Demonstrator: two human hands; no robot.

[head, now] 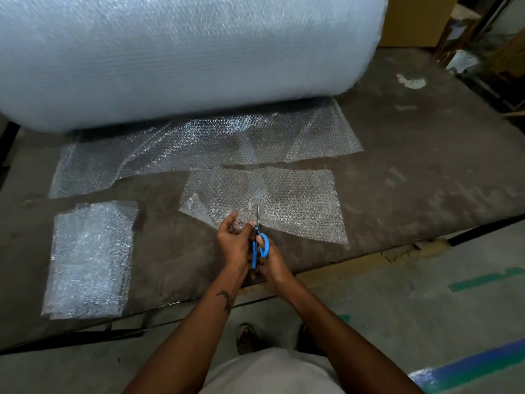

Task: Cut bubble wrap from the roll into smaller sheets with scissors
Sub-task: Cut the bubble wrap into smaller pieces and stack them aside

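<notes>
Filling the far side of the worn grey table (397, 172) is the big bubble wrap roll (176, 52), lying on its side, with its loose unrolled end (199, 146) spread flat toward the near edge. Just in front of that lies a cut sheet (298, 200), apart from it by a narrow gap. At the near left sits a stack of cut sheets (91, 257). The left hand (233, 240) pinches the sheet's near edge, fingers curled over it. The right hand (270, 265) grips the blue-handled scissors (259, 245), fingers through the loops, blades pointing away into the sheet and nearly closed. No writing is legible anywhere.
</notes>
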